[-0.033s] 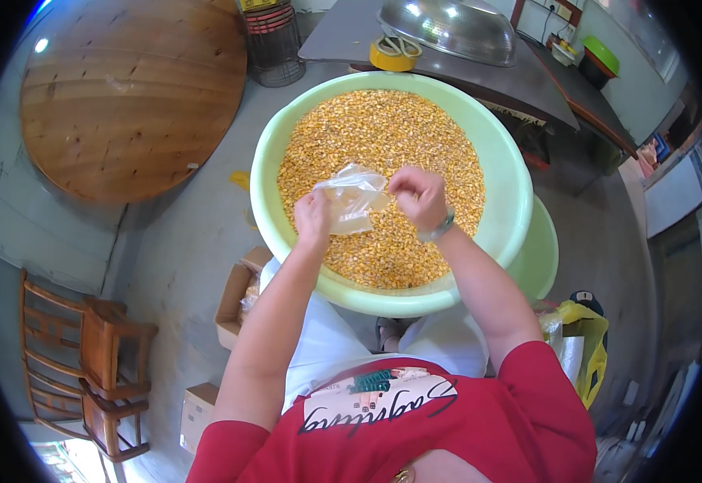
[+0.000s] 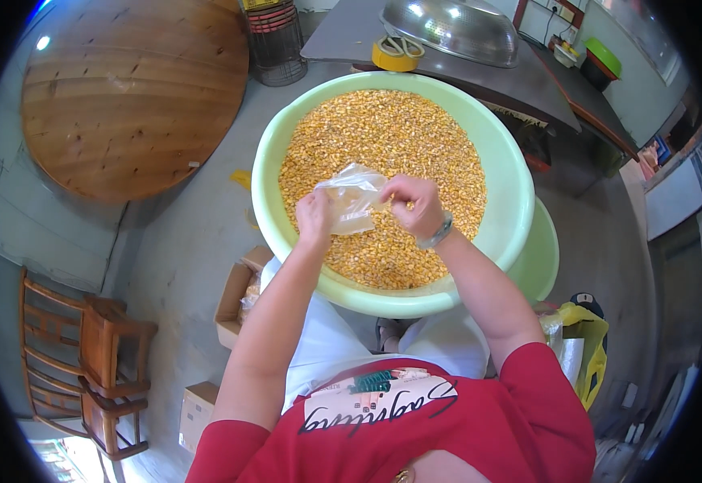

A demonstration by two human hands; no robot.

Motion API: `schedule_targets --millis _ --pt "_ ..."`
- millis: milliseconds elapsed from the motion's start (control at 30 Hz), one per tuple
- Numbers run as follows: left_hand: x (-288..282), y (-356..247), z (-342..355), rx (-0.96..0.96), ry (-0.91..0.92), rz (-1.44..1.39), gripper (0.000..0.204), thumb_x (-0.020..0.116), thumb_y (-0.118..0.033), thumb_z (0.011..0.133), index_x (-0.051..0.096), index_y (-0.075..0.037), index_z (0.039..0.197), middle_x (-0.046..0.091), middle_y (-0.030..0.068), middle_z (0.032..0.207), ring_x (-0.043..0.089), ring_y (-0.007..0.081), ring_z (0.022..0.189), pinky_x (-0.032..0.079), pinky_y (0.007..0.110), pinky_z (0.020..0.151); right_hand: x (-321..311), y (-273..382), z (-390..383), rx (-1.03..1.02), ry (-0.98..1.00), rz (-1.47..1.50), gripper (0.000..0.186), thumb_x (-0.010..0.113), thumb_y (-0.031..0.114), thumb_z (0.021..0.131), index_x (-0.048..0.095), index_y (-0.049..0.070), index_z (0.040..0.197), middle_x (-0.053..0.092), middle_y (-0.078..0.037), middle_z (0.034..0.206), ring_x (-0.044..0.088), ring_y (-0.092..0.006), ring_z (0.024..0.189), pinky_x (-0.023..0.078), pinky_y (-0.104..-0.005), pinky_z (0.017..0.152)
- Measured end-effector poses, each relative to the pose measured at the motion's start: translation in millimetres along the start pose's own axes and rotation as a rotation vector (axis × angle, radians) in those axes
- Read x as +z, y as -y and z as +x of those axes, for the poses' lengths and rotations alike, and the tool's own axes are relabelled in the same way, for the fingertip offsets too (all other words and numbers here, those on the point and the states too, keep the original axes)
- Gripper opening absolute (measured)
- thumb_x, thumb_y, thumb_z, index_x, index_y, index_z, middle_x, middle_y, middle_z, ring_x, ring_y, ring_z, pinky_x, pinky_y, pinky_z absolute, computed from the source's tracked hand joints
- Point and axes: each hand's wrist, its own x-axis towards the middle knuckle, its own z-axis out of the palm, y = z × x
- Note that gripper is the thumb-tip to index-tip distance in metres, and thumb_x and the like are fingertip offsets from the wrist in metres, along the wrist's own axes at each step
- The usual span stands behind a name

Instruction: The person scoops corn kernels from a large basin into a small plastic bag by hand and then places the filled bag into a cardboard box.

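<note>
Grey floor around the basin, above its corn I see left hand pinching bag, right hand curled at bag's edge, its hold I cannot tell.

Corn kernels lie in the basin, the plastic bag over them between left hand and right hand. Behind, the bench carries a tape roll, left, and a colander, right. A carton sits left of the basin.

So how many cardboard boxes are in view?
2: an open box, seen below the left rim of the pale-green tub, and a second box beside the red left sleeve. Others may be hidden.
</note>
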Motion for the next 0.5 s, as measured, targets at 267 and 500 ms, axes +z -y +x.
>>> schedule_targets --millis 267,500 --pt "4 -20 -12 -0.202 0.049 -0.254 0.019 0.047 -0.02 0.079 0.049 -0.009 0.064 0.043 0.0003 0.057 0.039 0.0111 0.047 0.03 0.028 0.042 48 -7 11 -0.364 0.04 -0.064 0.021 0.061 0.003 0.065 0.062 0.007 0.086 0.06 -0.015 0.084 0.059 -0.0309 0.08 0.047 -0.0371 0.07" --pt "-6 -18 -6 -0.277 -0.012 -0.329 0.018 0.049 -0.02 0.08 0.05 -0.008 0.067 0.045 0.0008 0.06 0.043 0.0121 0.05 0.033 0.028 0.042 27 0 7 -0.214 0.237 0.048 0.005 0.067 0.009 0.065 0.064 0.007 0.068 0.06 -0.01 0.063 0.06 -0.0255 0.061 0.046 -0.0325 0.056"
